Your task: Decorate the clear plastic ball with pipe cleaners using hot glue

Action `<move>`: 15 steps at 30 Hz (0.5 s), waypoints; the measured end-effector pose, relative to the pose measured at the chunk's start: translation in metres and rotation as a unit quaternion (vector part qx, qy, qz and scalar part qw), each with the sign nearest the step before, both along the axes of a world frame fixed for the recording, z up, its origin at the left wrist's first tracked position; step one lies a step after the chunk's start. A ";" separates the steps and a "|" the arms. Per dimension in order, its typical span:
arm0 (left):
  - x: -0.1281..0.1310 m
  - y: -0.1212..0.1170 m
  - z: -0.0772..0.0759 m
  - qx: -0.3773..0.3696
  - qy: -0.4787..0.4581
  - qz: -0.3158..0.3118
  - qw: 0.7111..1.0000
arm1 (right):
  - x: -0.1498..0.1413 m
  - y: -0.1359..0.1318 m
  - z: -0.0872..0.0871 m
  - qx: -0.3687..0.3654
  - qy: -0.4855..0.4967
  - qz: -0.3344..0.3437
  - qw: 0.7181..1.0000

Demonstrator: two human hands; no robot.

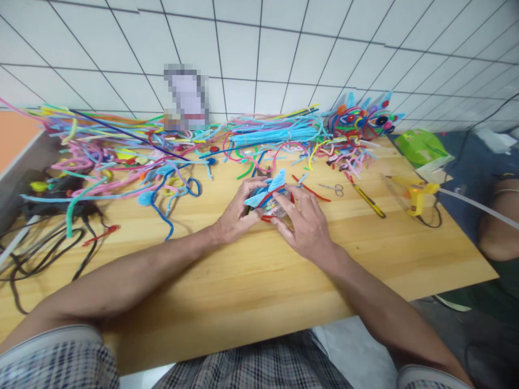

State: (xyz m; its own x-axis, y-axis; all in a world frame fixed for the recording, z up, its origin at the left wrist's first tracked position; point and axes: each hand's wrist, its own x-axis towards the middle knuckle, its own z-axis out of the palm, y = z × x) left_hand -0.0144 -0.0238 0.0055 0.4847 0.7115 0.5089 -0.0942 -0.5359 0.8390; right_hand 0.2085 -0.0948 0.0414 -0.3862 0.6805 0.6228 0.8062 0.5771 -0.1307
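Observation:
Between my two hands, over the middle of the wooden table (259, 292), is a small pipe-cleaner craft piece (265, 197) with light blue pointed parts, a red strip and a clear, shiny section. My left hand (240, 212) grips it from the left, with thumb below and fingers above. From the right, my right hand (302, 219) holds it with curled fingers and thumb on its near side. The piece's underside is hidden by my fingers. Just beyond it lie a dark tool, partly covered, and a red pipe cleaner (316, 193).
Small scissors (336, 189), a yellow utility knife (368, 200) and a yellow glue gun (419, 195) lie to the right. Heaped pipe cleaners (279, 132) line the wall. Two finished-looking colourful crafts (348, 119) stand back right. Black cables (44, 254) coil at left. Another person's leg (500, 227) is at far right.

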 end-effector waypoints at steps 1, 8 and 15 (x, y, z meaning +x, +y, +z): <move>0.000 0.001 -0.001 0.005 -0.001 -0.004 1.000 | 0.000 0.000 0.000 -0.001 0.002 0.000 1.000; -0.002 0.002 0.002 0.014 0.010 -0.005 1.000 | 0.002 0.000 0.001 -0.027 0.011 0.001 1.000; -0.003 0.000 0.008 -0.033 -0.004 -0.015 0.999 | 0.005 0.002 0.002 -0.009 0.011 0.015 1.000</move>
